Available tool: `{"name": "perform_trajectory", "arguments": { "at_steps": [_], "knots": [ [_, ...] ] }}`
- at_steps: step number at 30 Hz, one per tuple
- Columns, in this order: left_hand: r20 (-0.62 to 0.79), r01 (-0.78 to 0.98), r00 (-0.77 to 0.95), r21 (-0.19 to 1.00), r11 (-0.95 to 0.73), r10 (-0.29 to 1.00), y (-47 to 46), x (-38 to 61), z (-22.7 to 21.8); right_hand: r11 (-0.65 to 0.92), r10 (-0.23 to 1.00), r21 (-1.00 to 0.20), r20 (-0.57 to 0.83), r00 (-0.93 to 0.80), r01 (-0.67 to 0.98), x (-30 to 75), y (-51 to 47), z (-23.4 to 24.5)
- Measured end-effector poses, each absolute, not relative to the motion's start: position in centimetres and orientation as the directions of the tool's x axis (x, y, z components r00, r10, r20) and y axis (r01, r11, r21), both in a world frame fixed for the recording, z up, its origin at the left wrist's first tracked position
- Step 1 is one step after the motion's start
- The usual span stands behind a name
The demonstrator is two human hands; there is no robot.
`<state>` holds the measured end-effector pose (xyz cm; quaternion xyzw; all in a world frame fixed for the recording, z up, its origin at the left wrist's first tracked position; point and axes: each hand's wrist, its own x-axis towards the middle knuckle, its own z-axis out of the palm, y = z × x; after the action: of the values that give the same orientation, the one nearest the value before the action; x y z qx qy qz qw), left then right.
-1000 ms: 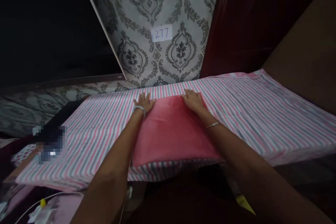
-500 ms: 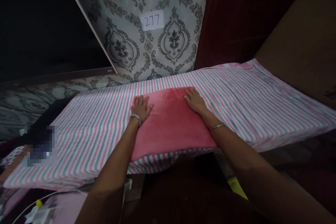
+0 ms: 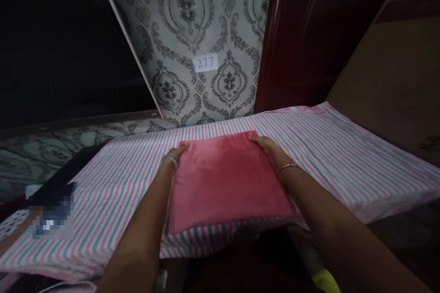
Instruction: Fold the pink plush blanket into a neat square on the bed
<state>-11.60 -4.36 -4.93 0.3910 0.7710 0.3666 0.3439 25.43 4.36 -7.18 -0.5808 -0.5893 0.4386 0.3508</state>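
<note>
A folded pink-red cloth [image 3: 227,178] lies flat on a board covered in pink, grey and white striped fabric [image 3: 343,155]. My left hand [image 3: 176,153], with a silver bangle at the wrist, lies along the cloth's far left corner, its fingers tucked at the edge. My right hand [image 3: 270,149], with a thin bracelet, grips the cloth's far right corner, fingers curled round the edge. Both forearms run along the cloth's two sides.
A wall with grey damask wallpaper carries a small white label reading 277 [image 3: 205,62]. A dark red door [image 3: 302,36] stands to the right, a brown panel [image 3: 395,78] beyond it. A dark object [image 3: 58,183] lies at the board's left end.
My hands have slid from lying flat on top of the cloth to its two far corners, fingers now curling at the edges. The view has tilted down a little.
</note>
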Motion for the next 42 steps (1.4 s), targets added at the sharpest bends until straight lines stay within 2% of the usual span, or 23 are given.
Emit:
{"name": "perform_trajectory", "arguments": {
  "at_steps": [3, 5, 7, 9, 10, 12, 14, 16, 18, 21, 23, 24, 26, 29, 32, 35, 38, 42],
  "knots": [
    [-0.215, 0.323, -0.387, 0.879, 0.35, 0.897, -4.5, -11.4, -3.1, -0.2, 0.958, -0.952, -0.239, -0.156, 0.232, 25.6, 4.1, -5.2],
    [-0.17, 0.305, -0.368, 0.907, 0.291, 0.914, -4.5, -11.7, -0.9, -0.227, 0.952, -0.962, -0.252, -0.175, 0.15, 26.2, 4.5, -3.0],
    [-0.028, 0.282, -0.376, 0.949, 0.143, 0.926, -4.3, -12.3, 2.2, -0.094, 0.982, -0.992, -0.106, -0.159, 0.079, 26.9, 5.4, 0.1],
    [0.259, 0.283, -0.391, 0.947, -0.153, 0.883, -4.1, -13.1, 6.1, 0.165, 0.98, -0.986, 0.165, -0.11, -0.008, 27.8, 6.3, 3.7],
    [0.412, 0.31, -0.383, 0.9, -0.305, 0.827, -4.2, -13.5, 8.1, 0.316, 0.945, -0.948, 0.317, -0.075, -0.027, 28.2, 6.6, 5.6],
    [0.625, 0.403, -0.321, 0.77, -0.495, 0.711, -4.7, -13.8, 11.8, 0.563, 0.826, -0.826, 0.563, -0.018, 0.003, 29.0, 6.4, 8.9],
    [0.744, 0.519, -0.242, 0.641, -0.565, 0.623, -5.8, -13.7, 13.8, 0.707, 0.703, -0.701, 0.711, 0.013, 0.096, 29.6, 5.1, 10.7],
    [0.798, 0.648, -0.163, 0.53, -0.547, 0.58, -7.6, -13.3, 13.4, 0.756, 0.624, -0.612, 0.781, 0.03, 0.231, 30.0, 2.8, 10.2],
    [0.796, 0.773, -0.077, 0.428, -0.469, 0.6, -9.7, -12.9, 10.1, 0.724, 0.615, -0.574, 0.788, 0.019, 0.383, 30.2, 0.2, 7.0],
    [0.693, 0.877, 0.048, 0.316, -0.362, 0.72, -13.2, -12.4, 1.6, 0.617, 0.728, -0.582, 0.677, -0.105, 0.53, 30.6, -3.5, -1.3],
    [0.497, 0.893, 0.155, 0.3, -0.337, 0.854, -15.5, -12.3, -4.1, 0.618, 0.775, -0.582, 0.563, -0.286, 0.528, 30.9, -5.3, -7.1],
    [0.395, 0.898, 0.195, 0.297, -0.325, 0.898, -16.4, -12.4, -6.4, 0.648, 0.759, -0.573, 0.541, -0.362, 0.502, 31.1, -6.0, -9.6],
    [0.333, 0.909, 0.206, 0.283, -0.306, 0.92, -17.8, -12.6, -9.1, 0.704, 0.709, -0.557, 0.584, -0.395, 0.441, 31.5, -6.7, -13.1],
    [0.332, 0.91, 0.235, 0.254, -0.327, 0.913, -18.1, -13.2, -8.9, 0.754, 0.654, -0.536, 0.661, -0.368, 0.379, 32.1, -6.9, -14.9],
    [0.355, 0.891, 0.29, 0.24, -0.386, 0.889, -16.7, -12.6, -6.1, 0.739, 0.673, -0.596, 0.65, -0.352, 0.315, 32.6, -6.8, -14.6],
    [0.403, 0.845, 0.361, 0.24, -0.478, 0.841, -14.0, -9.4, -3.5, 0.593, 0.803, -0.76, 0.536, -0.258, 0.267, 32.8, -6.9, -14.0],
    [0.378, 0.749, 0.51, 0.246, -0.615, 0.773, -9.7, -3.8, -2.0, 0.386, 0.922, -0.903, 0.367, -0.126, 0.191, 32.7, -6.7, -13.3],
    [0.289, 0.632, 0.705, 0.157, -0.759, 0.648, -2.0, 4.6, -1.4, 0.169, 0.983, -0.982, 0.163, -0.078, 0.079, 32.6, -4.8, -12.1]
  ]
}}
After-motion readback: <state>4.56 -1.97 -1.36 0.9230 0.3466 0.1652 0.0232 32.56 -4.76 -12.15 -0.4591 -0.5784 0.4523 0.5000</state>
